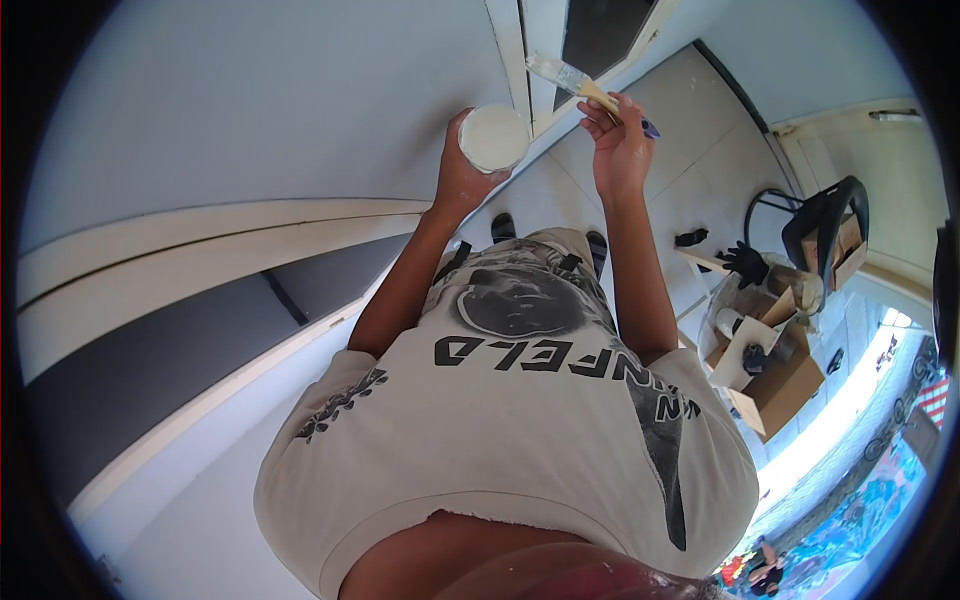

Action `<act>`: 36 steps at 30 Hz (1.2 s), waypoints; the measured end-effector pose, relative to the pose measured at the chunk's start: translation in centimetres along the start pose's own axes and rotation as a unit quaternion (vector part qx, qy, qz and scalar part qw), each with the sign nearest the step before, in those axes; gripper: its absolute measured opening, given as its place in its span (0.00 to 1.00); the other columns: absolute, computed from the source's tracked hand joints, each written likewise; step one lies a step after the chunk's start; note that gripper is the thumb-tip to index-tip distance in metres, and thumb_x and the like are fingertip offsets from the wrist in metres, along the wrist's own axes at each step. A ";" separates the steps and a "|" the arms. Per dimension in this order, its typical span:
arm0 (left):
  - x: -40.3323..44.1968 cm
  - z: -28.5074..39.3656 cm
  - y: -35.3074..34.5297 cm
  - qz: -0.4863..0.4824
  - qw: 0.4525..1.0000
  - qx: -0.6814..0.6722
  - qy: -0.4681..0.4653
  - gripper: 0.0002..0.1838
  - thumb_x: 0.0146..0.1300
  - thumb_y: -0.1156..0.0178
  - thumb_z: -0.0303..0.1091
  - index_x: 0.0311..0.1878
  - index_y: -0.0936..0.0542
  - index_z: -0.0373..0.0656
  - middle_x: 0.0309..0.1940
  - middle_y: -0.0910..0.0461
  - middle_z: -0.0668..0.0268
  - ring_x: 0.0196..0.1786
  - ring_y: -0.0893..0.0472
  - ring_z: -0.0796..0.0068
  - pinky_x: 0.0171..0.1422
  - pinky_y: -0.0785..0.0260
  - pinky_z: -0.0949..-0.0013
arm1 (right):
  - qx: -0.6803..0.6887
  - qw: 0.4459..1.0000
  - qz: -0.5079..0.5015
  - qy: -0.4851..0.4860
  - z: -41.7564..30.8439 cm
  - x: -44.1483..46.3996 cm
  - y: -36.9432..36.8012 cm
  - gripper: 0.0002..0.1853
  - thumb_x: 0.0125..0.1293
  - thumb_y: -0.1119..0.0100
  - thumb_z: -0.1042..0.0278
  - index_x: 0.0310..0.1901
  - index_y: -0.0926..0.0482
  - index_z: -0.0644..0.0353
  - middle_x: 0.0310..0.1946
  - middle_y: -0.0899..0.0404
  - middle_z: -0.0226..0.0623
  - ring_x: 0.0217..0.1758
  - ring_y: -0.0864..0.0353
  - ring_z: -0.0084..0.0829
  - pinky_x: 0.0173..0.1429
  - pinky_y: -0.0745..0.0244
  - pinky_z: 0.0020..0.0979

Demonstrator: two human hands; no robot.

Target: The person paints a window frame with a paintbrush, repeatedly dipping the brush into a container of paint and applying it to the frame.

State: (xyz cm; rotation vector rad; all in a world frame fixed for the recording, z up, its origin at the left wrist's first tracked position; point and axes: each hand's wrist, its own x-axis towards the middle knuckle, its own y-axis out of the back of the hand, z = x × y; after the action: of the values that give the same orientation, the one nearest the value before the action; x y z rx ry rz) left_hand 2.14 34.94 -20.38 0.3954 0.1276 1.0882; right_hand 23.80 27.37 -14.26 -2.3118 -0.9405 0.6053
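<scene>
My left hand (468,165) is wrapped round a small round tub (494,138) with a pale white top or contents, close to the grey-blue wall. Raised to its right, my right hand (620,145) grips a paintbrush (597,94) by its wooden handle, which has a purple end. The brush's bristles are coated whitish and point up and left, toward a white frame edge, apart from the tub. Whether the bristles touch the frame I cannot tell.
A wall (300,110) with white trim lies left and ahead. Right on the tiled floor (690,130) are a black chair (830,225), open cardboard boxes (790,385) and a black glove (745,263). A person (767,572) is far off at lower right.
</scene>
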 end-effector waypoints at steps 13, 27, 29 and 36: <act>-0.5 -1.6 6.5 -0.142 0.989 -0.036 -0.028 0.59 0.38 0.15 0.21 0.75 0.38 0.42 0.73 0.32 0.56 0.75 0.29 0.60 0.80 0.36 0.56 | -0.079 0.969 0.212 0.102 14.9 2.5 2.1 0.17 0.78 0.38 0.62 0.52 0.22 0.71 0.42 0.12 0.53 0.37 0.08 0.39 0.42 0.14 0.31; -0.7 0.7 6.3 -0.148 0.978 -0.071 -0.127 0.51 0.46 0.15 0.28 0.73 0.34 0.40 0.71 0.29 0.59 0.69 0.26 0.65 0.76 0.31 0.59 | -0.056 0.971 0.134 0.190 12.1 1.9 -1.6 0.15 0.79 0.40 0.65 0.50 0.22 0.74 0.41 0.12 0.54 0.41 0.08 0.38 0.45 0.13 0.34; -0.6 0.8 6.4 -0.141 0.978 -0.069 -0.140 0.51 0.46 0.15 0.28 0.73 0.34 0.40 0.71 0.29 0.59 0.69 0.25 0.65 0.76 0.31 0.59 | -0.156 0.950 0.249 0.101 13.5 1.8 0.5 0.15 0.78 0.39 0.65 0.49 0.22 0.74 0.39 0.12 0.53 0.39 0.08 0.37 0.46 0.13 0.34; -0.6 0.9 6.5 -0.178 0.974 -0.051 -0.129 0.57 0.43 0.14 0.25 0.75 0.38 0.44 0.73 0.33 0.52 0.75 0.30 0.57 0.79 0.35 0.55 | -0.035 0.964 0.120 0.236 5.4 1.3 -8.1 0.14 0.78 0.39 0.66 0.49 0.22 0.74 0.38 0.12 0.53 0.37 0.09 0.38 0.48 0.13 0.34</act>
State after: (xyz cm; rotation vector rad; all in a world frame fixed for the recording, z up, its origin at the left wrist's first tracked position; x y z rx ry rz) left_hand -3.29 36.78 -17.19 0.3996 -0.0868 0.6797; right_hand 17.58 34.90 -13.27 -2.4900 -0.4677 0.0947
